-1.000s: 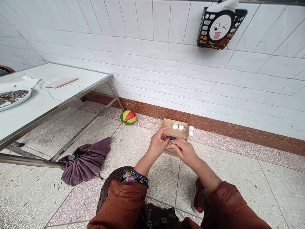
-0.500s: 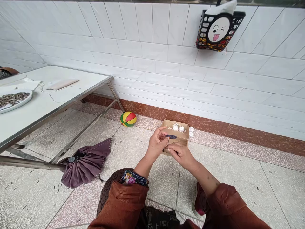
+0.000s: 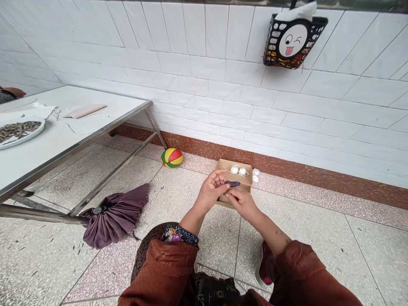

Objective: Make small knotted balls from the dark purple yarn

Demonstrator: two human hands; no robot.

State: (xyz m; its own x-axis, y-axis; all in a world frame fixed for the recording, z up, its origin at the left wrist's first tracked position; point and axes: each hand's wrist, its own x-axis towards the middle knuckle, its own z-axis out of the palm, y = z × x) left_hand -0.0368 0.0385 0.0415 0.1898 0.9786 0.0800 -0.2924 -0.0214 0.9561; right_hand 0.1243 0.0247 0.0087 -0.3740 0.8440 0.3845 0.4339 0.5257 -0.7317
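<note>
- Far left of the frame: a white-topped bench (image 3: 54, 148) with a plate (image 3: 43, 126) of dark slivers on it. Nobody's reaching for that.
- Lower left: a purple umbrella (image 3: 117, 219), half folded, lying on the floor. Then a striped ball (image 3: 172, 157) just beside the bench leg.
- Middle of the frame: the left hand (image 3: 208, 190) has its fingers curled in, thumb pressed over, gripping one end of the dark bundle.
- That dark bundle (image 3: 233, 184) sits right around the centre, poking out to the right of the left fingers, above a cardboard box (image 3: 226, 163). Looks like wound yarn to me, but it's tiny.
- Just right of centre: the right hand (image 3: 245, 203) is up close, fingers folded in toward the left thumb. Can't tell if they're pinching anything.
- My read on the step: close two-handed fiddling with the bundle, left steadying, right working underneath. Next move calls for a firm left pinch and small, careful right fingertip work.
- Inside the box, white balls (image 3: 234, 169) with string. Upper right, a black basket (image 3: 314, 32) on the wall.
</note>
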